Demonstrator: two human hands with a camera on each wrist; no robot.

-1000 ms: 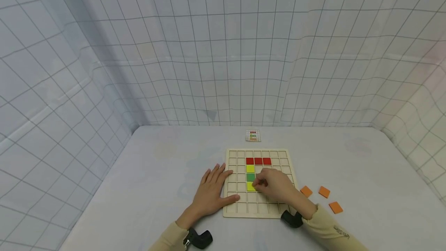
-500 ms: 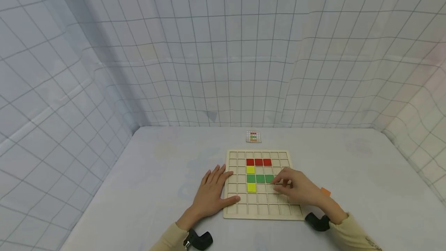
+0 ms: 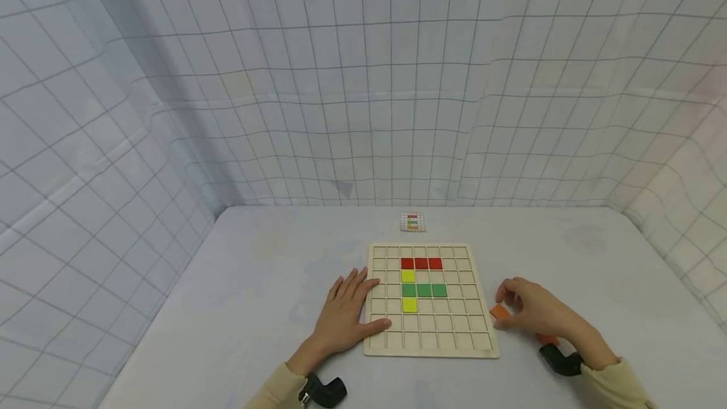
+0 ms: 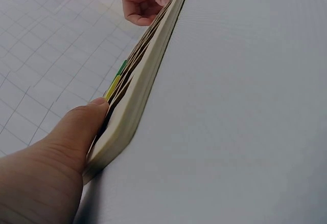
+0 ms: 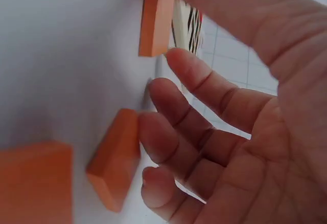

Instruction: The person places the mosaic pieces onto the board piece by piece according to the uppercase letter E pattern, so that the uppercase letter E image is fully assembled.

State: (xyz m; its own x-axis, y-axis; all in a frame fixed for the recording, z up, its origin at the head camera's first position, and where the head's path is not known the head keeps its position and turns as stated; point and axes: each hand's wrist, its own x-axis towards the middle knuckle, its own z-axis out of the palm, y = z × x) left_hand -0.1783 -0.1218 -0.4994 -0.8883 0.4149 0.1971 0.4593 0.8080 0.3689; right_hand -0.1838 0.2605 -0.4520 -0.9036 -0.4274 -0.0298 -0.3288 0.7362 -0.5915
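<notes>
A pale gridded board [image 3: 454, 340] lies on the table, with red tiles [image 3: 421, 264], yellow tiles [image 3: 409, 305] and green tiles [image 3: 423, 290] set in its cells. My left hand [image 3: 342, 317] rests flat at its left edge, fingers spread, thumb [image 4: 76, 127] on the board's near left corner. My right hand [image 3: 536, 309] is right of the board, over the orange tiles. Its thumb and index finger stand apart on either side of the nearest orange tile [image 5: 156, 22]. Two more orange tiles, one angled [image 5: 115, 157] and one at the corner [image 5: 36, 183], lie beside its fingers.
A small pattern card [image 3: 413, 221] with a coloured grid lies behind the board. White cloth with grid lines [image 3: 363, 112] hangs at the back and both sides of the white table [image 3: 272, 295]. Black wrist mounts [image 3: 329, 391] sit on both wrists.
Two more green tiles came into view beside the first as my right hand drew back. It has since moved right, off the board, to the orange tiles. My left hand has stayed put.
</notes>
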